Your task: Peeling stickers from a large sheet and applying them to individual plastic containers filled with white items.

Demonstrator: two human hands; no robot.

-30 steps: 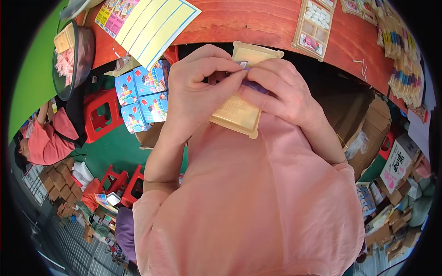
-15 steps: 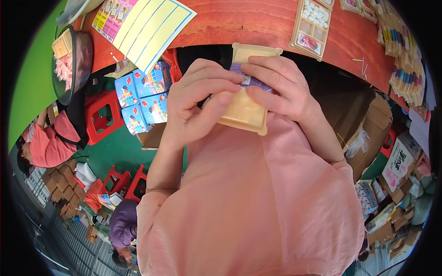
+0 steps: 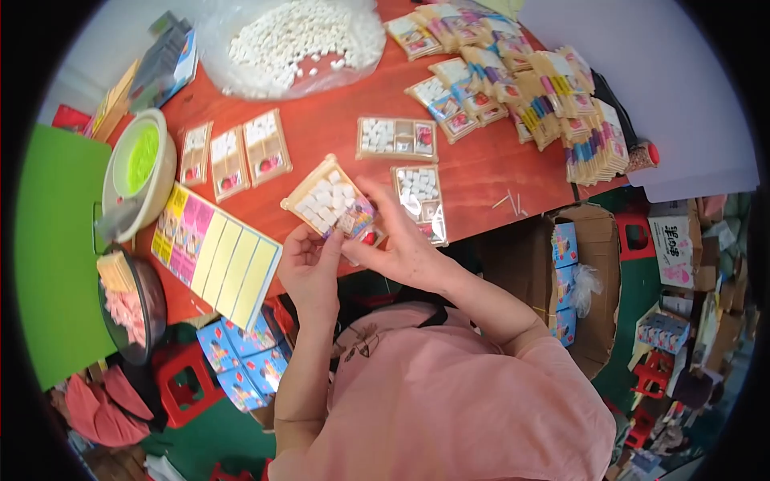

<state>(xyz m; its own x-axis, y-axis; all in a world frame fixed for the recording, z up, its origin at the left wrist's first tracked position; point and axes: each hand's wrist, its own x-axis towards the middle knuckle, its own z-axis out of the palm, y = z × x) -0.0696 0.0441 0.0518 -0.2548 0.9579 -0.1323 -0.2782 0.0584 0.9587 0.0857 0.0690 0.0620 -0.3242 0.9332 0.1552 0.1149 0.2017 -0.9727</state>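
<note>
Over the table's front edge I hold a small beige plastic tray box (image 3: 325, 200), tilted, with its white cube-like pieces facing up. A purple printed label lies across its lower part. My left hand (image 3: 309, 263) pinches the near edge by the label, thumb against it. My right hand (image 3: 403, 244) grips the right side, its fingers partly hidden behind the box. Left of my hands lies a sheet of yellow and pink labels (image 3: 233, 260). Similar filled boxes rest beyond, among them one box (image 3: 269, 152) to the left and another box (image 3: 419, 192) to the right.
A plastic bag of white pieces (image 3: 353, 60) lies at the back. Stacked labelled boxes (image 3: 553, 88) fill the right side, near loose white sticks (image 3: 513, 204). At left stand a cream bowl (image 3: 167, 160) and a dark basin (image 3: 159, 317). Below are blue boxes (image 3: 245, 353) and a carton (image 3: 601, 321).
The tray box has turned from its plain beige underside to its filled face. My hands have moved from pressing the purple label to holding the box's edges. The view now takes in more table.
</note>
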